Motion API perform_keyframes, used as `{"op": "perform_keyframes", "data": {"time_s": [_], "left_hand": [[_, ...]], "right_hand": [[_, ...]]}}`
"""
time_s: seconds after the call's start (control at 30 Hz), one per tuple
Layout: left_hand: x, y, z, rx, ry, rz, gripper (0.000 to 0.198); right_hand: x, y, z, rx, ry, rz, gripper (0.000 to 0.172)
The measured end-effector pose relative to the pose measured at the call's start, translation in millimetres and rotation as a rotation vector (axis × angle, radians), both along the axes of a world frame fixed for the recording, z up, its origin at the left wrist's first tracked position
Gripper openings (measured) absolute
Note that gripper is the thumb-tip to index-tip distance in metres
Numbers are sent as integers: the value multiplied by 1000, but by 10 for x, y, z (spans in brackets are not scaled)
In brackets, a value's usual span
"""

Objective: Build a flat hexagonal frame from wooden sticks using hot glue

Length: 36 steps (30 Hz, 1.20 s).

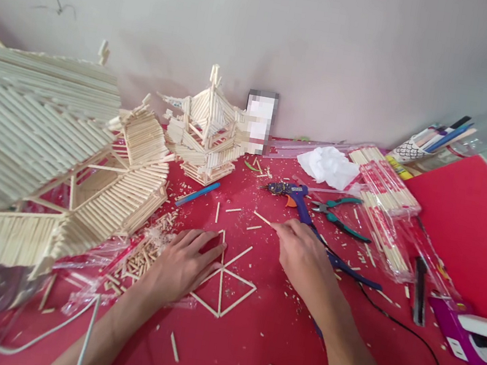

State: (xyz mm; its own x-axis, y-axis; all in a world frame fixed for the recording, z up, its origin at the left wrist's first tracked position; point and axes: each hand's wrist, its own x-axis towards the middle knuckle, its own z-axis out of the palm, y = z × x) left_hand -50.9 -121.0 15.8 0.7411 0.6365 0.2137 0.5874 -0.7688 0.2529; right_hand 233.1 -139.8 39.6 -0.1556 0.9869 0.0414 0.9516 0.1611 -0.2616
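On the red tabletop lies a flat spoked frame of thin wooden sticks, with spokes meeting at a centre and some outer edges joined. My left hand rests on its left side, fingers stretched out, hiding part of it. Beyond the frame's upper right, my right hand pinches the end of a short wooden stick. Other short sticks, such as one loose stick, lie between the hands. A blue glue gun lies on its side just past my right hand, next to green-handled cutting pliers.
Stick-built models, a large roofed one and a small pavilion, stand left and behind. Also around are a blue tool, stick offcuts, packaged chopsticks, crumpled tissue, a box cutter and a purple power strip.
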Motion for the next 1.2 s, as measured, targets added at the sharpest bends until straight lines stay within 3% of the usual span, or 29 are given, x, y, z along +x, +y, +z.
{"op": "perform_keyframes", "data": {"time_s": [0.13,0.3,0.57,0.7,0.87,1.2], "left_hand": [[3,2,-11,-2,-6,1,31],[1,4,-30,19,6,-1,32],[2,1,-46,4,-7,3,32],[-3,4,-45,22,5,-7,33],[0,-1,-16,11,10,-5,32],[3,-2,-16,-7,1,-3,31]], "right_hand": [[42,33,13,-118,30,-17,46],[28,68,-5,-148,103,-35,56],[26,71,73,-66,190,-51,39],[-55,58,94,-109,225,36,37],[-158,55,24,-144,262,162,35],[-165,92,-169,-97,253,208,29]]}}
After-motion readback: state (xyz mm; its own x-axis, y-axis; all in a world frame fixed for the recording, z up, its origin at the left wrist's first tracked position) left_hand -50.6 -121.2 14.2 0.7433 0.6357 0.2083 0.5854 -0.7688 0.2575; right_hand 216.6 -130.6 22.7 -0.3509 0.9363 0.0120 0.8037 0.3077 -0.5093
